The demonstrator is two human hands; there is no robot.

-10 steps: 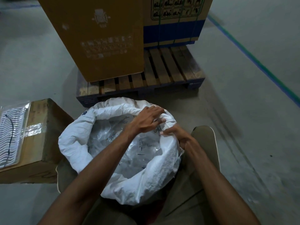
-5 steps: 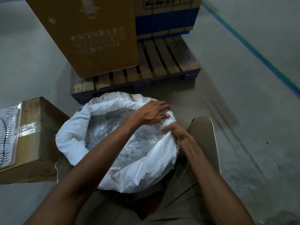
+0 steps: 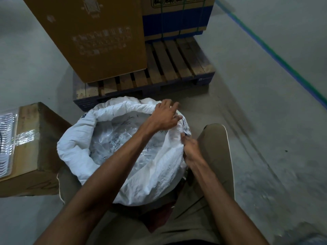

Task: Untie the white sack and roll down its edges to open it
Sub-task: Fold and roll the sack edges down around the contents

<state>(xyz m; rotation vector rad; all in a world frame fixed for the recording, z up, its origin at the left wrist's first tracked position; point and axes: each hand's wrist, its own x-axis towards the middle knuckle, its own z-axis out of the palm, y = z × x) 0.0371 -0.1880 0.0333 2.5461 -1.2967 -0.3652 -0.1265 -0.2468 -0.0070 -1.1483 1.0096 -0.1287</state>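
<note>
The white sack point(image 3: 77, 144) stands open on the floor between my knees, its rim rolled into a thick cuff around most of the mouth. Clear plastic packets point(image 3: 113, 140) fill its inside. My left hand point(image 3: 164, 117) lies across the far right part of the rim, fingers spread over the fabric and thumb hooked under it. My right hand point(image 3: 192, 150) grips the sack's right edge from outside, fingers curled into the cloth, which stands higher there than elsewhere.
A wooden pallet point(image 3: 177, 68) lies just beyond the sack, carrying a tall brown carton point(image 3: 92, 38) and a blue-banded box point(image 3: 177, 16). A taped cardboard box point(image 3: 33, 149) with a plastic tray on top sits at left. A green-blue floor line point(image 3: 276, 55) runs at right.
My left hand has slid farther along the rim toward the far right and its fingers have spread. My right hand has shifted slightly down the right edge. The camera has tilted a little.
</note>
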